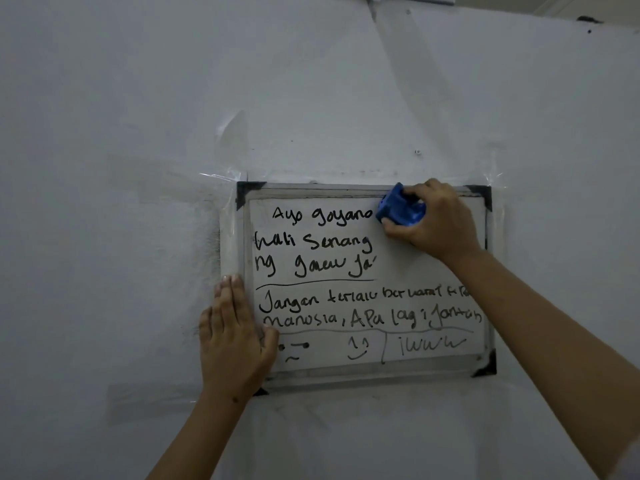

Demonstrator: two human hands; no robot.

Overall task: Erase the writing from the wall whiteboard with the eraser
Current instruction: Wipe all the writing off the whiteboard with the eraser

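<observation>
the blue eraser [401, 208] is gripped by the right hand [438, 220] at the upper right of the taped wall whiteboard [367, 370]. the left hand [232, 336] is laid flat, fingers straight, on its left frame. most writing [322, 242] is left. a hard stroke could peel the clear tape [221, 176], and the board could be shifted.

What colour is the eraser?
Blue; the eraser shows best in the head view, gripped by the right hand.
</observation>
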